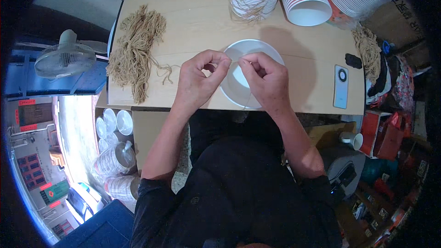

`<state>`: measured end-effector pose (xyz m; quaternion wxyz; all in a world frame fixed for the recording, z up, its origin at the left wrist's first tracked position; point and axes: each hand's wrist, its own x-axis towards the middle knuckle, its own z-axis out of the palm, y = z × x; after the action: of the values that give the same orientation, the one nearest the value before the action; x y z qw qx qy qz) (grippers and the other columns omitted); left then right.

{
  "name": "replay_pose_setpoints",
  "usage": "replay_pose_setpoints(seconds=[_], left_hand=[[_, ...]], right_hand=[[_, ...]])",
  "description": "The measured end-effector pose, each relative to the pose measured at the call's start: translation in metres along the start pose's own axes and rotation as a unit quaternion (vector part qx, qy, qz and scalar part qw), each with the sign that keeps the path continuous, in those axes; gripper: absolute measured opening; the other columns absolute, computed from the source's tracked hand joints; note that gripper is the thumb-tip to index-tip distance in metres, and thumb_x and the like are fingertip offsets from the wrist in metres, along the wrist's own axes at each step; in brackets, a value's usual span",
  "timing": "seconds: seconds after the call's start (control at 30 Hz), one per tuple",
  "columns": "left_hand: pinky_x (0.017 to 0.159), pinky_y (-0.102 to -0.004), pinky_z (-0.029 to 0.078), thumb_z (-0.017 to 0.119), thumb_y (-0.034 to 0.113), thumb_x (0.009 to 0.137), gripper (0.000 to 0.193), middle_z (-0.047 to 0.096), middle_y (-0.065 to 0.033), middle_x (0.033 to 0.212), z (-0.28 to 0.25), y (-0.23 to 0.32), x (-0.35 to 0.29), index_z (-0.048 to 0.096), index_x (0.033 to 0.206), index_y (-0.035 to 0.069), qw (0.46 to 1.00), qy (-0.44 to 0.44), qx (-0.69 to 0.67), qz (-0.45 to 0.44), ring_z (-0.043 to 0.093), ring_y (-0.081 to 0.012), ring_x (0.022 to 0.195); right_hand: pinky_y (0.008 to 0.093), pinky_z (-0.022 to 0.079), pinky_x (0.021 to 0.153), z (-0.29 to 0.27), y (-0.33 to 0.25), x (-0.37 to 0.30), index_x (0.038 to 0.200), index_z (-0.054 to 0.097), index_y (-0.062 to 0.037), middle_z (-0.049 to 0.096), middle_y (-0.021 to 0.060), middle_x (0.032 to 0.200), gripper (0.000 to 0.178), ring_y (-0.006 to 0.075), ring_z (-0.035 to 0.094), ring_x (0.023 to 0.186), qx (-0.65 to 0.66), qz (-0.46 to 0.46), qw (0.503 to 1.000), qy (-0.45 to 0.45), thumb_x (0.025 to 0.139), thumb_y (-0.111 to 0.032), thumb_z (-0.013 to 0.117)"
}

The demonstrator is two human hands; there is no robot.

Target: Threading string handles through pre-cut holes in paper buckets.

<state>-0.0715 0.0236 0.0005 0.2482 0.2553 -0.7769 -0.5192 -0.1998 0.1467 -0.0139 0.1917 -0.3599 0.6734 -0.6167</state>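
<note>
Over a white paper bucket (233, 91) at the front edge of the table, both my hands meet with their fingertips nearly touching. My left hand (198, 77) is closed in a pinch between thumb and forefinger. My right hand (266, 79) pinches in the same way. A thin tan string (234, 61) shows faintly between the two pinches; most of it is hidden by the fingers. The bucket's open mouth faces up. To the left lies a loose heap of tan strings (136, 55), with a few strands trailing toward my left hand.
Along the back stand a stack of orange-patterned buckets (254, 0) and a tipped white stack (305, 0). On the right are a phone (341, 87), a small black object (353, 61) and more tan string (367, 50). A fan (65, 59) stands left of the table (193, 9).
</note>
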Motion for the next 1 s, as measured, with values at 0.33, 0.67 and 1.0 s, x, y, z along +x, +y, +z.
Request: replay_pose_setpoints(seconds=[0.33,0.67,1.0], left_hand=[[0.077,-0.0238,0.052,0.071,0.010,0.094,0.010,0.072,-0.0005,0.090,0.001,-0.013,0.004,0.073,0.097,0.001,1.000,-0.005,0.010,-0.012,0.062,-0.0061,0.079],[0.074,-0.0247,0.052,0.073,0.017,0.094,0.030,0.072,-0.0031,0.095,-0.007,-0.045,0.012,0.069,0.120,0.002,0.996,0.059,0.048,-0.049,0.064,-0.0084,0.083],[0.056,-0.0267,0.052,0.064,0.009,0.092,0.046,0.070,-0.0086,0.086,0.013,-0.044,-0.009,0.059,0.137,-0.002,0.988,-0.060,0.044,-0.135,0.062,-0.0102,0.065]], right_hand=[[0.0290,0.051,0.057,-0.003,0.014,0.006,0.088,0.069,0.0009,0.068,0.0083,0.066,0.012,0.0111,0.064,0.059,-0.028,0.024,0.999,-0.008,0.089,-0.011,0.072],[0.0292,0.049,0.059,0.005,0.031,0.016,0.080,0.067,0.0018,0.066,0.0056,0.068,0.014,0.0116,0.061,0.061,-0.047,0.079,0.996,0.017,0.088,-0.010,0.070],[0.0279,0.049,0.059,0.015,0.038,0.016,0.082,0.069,0.0024,0.067,0.0046,0.068,0.017,0.0087,0.061,0.062,-0.087,0.104,0.991,0.017,0.090,-0.012,0.070]])
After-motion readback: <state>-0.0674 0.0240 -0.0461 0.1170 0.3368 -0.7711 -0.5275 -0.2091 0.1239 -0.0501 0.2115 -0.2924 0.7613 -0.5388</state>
